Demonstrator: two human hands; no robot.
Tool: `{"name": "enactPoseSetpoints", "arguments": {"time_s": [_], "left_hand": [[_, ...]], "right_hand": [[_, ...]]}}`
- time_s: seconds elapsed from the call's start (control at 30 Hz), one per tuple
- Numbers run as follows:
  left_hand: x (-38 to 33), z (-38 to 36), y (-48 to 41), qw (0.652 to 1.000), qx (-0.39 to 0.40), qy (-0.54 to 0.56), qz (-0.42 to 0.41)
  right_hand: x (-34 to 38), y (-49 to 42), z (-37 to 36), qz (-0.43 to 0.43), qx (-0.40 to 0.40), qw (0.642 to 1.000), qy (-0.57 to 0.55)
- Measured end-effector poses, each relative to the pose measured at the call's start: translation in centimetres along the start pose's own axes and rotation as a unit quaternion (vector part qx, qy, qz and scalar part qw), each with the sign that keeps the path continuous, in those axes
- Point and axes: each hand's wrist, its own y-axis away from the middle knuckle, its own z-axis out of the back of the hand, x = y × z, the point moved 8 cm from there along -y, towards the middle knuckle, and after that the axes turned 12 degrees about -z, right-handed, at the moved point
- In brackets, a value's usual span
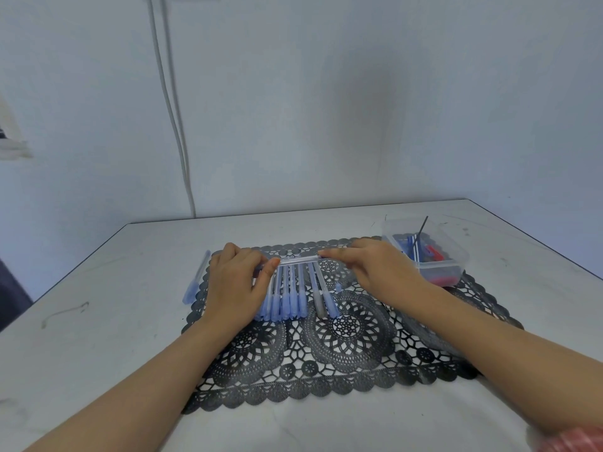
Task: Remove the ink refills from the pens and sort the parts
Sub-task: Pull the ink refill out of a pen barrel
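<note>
A clear pen barrel (298,260) lies crosswise above a row of pens, held at both ends. My left hand (236,282) pinches its left end and my right hand (375,269) pinches its right end. Under it, several blue-capped pens (287,295) lie side by side on the black lace mat (326,360), their left part hidden by my left hand. A grey-capped pen (318,296) and another blue pen (328,298) lie just to the right of the row. A single blue-capped pen (195,278) rests off the mat's left edge.
A clear plastic tub (434,252) at the mat's back right corner holds blue and red pen parts and a thin dark refill sticking up. The white table meets the wall behind. A small dark wire (65,313) lies at the left.
</note>
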Motion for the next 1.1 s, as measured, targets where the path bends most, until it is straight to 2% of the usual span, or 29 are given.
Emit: {"name": "enactPoseSetpoints", "arguments": {"time_s": [0.2,0.33,0.47,0.7,0.9,1.1], "left_hand": [[-0.4,0.1,-0.2,1.000,-0.006,0.002,-0.011],[-0.6,0.2,-0.2,1.000,-0.010,0.003,-0.020],[-0.5,0.2,-0.2,1.000,-0.012,-0.004,-0.021],[-0.6,0.3,-0.2,1.000,-0.014,-0.008,-0.020],[-0.7,0.2,-0.2,0.999,-0.017,-0.014,-0.026],[-1.0,0.3,-0.2,0.999,-0.014,-0.033,-0.040]], "right_hand": [[-0.5,0.2,0.8,-0.035,-0.059,0.997,-0.044],[-1.8,0.3,1.7,-0.123,-0.096,0.988,0.016],[-2.0,0.4,2.1,-0.144,-0.115,0.981,0.060],[-1.0,0.3,1.2,-0.081,-0.098,0.992,-0.002],[0.0,0.2,0.6,-0.014,-0.126,0.991,-0.035],[0.1,0.2,0.6,-0.023,-0.073,0.992,-0.096]]}}
